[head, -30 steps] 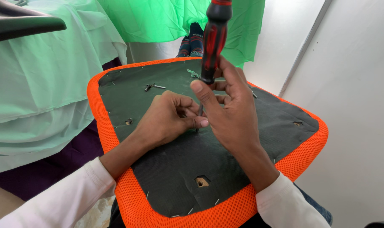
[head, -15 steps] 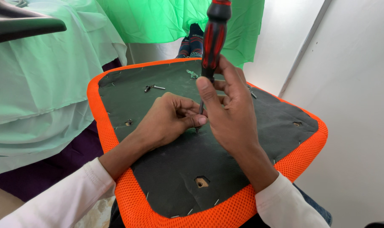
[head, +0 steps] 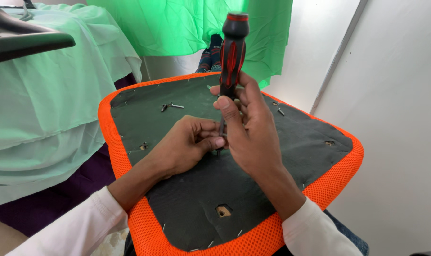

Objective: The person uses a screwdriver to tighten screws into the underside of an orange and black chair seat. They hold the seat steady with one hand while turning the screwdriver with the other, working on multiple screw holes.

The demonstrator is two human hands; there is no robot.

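An upturned chair seat (head: pixel 315 156) with a dark fabric underside and an orange mesh edge lies on my lap. My right hand (head: pixel 251 132) grips a red and black screwdriver (head: pixel 232 52) held upright, its shaft pointing down at the middle of the seat. My left hand (head: pixel 184 144) rests on the fabric, its fingertips pinched around the screwdriver's tip where it meets the seat. What lies under the tip is hidden by my fingers.
Loose screws (head: pixel 170 106) lie on the seat's far left part. Mounting holes (head: pixel 223 210) show in the fabric. A table draped in green cloth (head: pixel 49 95) stands to the left, a black part (head: pixel 21 40) on it. A white wall (head: pixel 400 95) is close on the right.
My right hand's fingers have shifted slightly around the screwdriver handle. My left hand keeps its place at the tip.
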